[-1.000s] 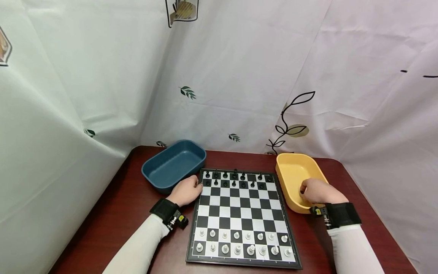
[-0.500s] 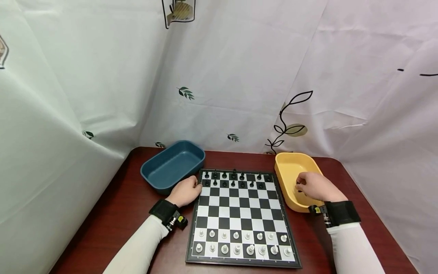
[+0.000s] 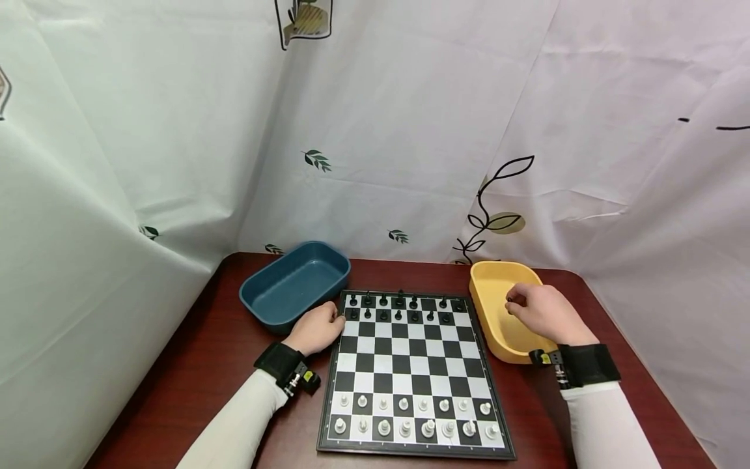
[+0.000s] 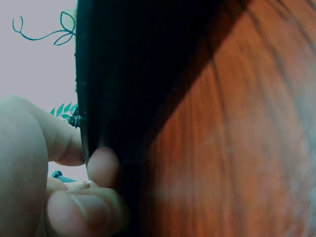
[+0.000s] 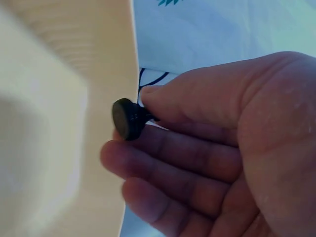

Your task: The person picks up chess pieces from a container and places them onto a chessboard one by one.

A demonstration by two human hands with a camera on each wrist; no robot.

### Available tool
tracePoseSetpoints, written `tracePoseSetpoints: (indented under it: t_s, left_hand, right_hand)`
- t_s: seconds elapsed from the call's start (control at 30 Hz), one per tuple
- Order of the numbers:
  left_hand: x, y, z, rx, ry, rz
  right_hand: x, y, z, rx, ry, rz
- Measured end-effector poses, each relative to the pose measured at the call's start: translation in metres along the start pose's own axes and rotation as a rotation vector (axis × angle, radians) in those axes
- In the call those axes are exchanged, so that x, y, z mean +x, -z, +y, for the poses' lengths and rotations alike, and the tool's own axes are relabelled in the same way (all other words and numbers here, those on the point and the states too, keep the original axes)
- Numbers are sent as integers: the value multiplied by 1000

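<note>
While the left hand [image 3: 319, 327] rests curled at the chessboard [image 3: 410, 365] edge, a black chess piece [image 5: 127, 118], seemingly light, hard and slippery, is pinched by its stem in the right hand [image 3: 541, 312] at centre right, over the yellow tray [image 3: 489, 277].

The right hand [image 5: 207, 148] hides most of the black chess piece [image 5: 127, 118], so its kind is unclear

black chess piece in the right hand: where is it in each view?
Head: barely visible dark speck at the right hand's fingertips, over the yellow tray.
Left wrist: not in view; only the left hand at the chessboard's edge.
Right wrist: centre-left, black chess piece pinched, round base towards the camera.
Shared landmark: the yellow tray.
</note>
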State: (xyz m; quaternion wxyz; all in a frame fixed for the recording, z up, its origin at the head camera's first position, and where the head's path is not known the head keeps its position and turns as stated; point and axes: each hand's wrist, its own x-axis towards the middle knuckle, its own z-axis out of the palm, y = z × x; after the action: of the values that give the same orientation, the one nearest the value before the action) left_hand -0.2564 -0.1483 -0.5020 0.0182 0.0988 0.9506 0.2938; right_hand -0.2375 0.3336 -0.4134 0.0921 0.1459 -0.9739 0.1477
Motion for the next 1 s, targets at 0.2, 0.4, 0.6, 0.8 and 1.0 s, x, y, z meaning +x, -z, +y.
tracePoseSetpoints:
  t_s: [0.2,0.4,0.6,0.8,1.0]
  left_hand:
    - [1,-2,-2,2,-2,3]
    - [1,-2,-3,0,-8,8]
    - [0,-2,-2,-6,1,8]
    - [-1,-2,-2,-12,-6,14]
    - [0,-1,-2,-3,-8,6]
  right_hand:
    - [1,5,-7,27,21,75]
    - [5,6,-16,53,79,181]
    - [11,3,-27,91,122,211]
    - [26,-4,-42,88,179,217]
    - [38,-11,-60,36,180,210]
